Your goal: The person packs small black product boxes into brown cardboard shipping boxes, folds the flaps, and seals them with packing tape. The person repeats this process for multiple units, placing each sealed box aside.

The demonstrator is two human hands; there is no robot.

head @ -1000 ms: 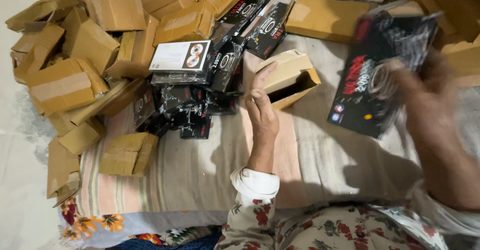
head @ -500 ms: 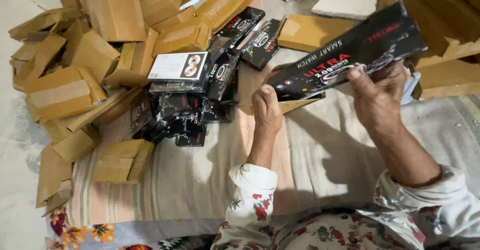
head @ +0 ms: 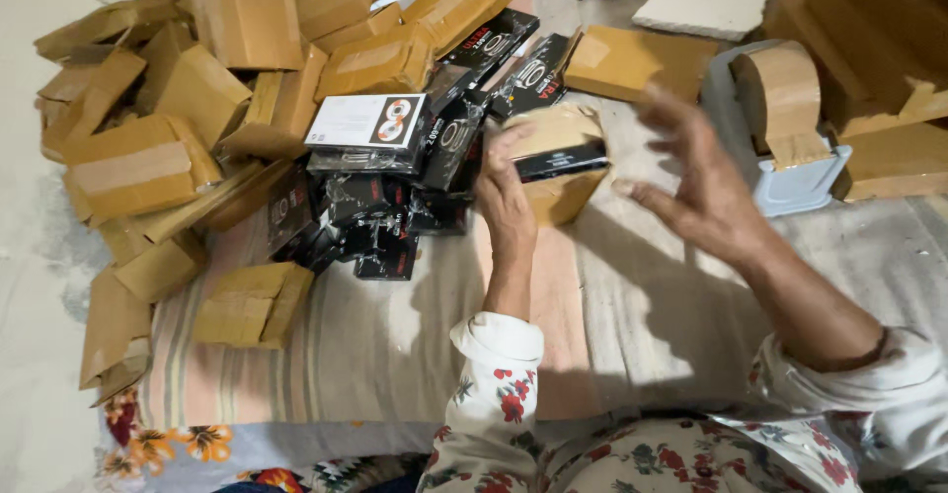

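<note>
At the far left, brown cartons (head: 138, 162) lie in a loose heap that runs off the upper and left edges, so its extent cannot be told. Just right of them a stack of black packs (head: 395, 206), topped by a white-faced one (head: 367, 123), leans unevenly and could slide onto the striped mat (head: 375, 345) if nudged. Centre frame, the left hand (head: 506, 197) grips the side of an open brown box (head: 558, 162) with a black pack (head: 561, 160) sticking out of its mouth; the pack looks only partly in, and one-handed hold could let the box tip or the pack slip out. How deep the pack sits, and the box's flaps, are hard to make out. The right hand (head: 696, 182) is free, fingers spread, blurred, hovering just right of the box and touching nothing. At the upper right a tape dispenser (head: 780, 127) stands close by; cartons beyond it are cut off.
</note>
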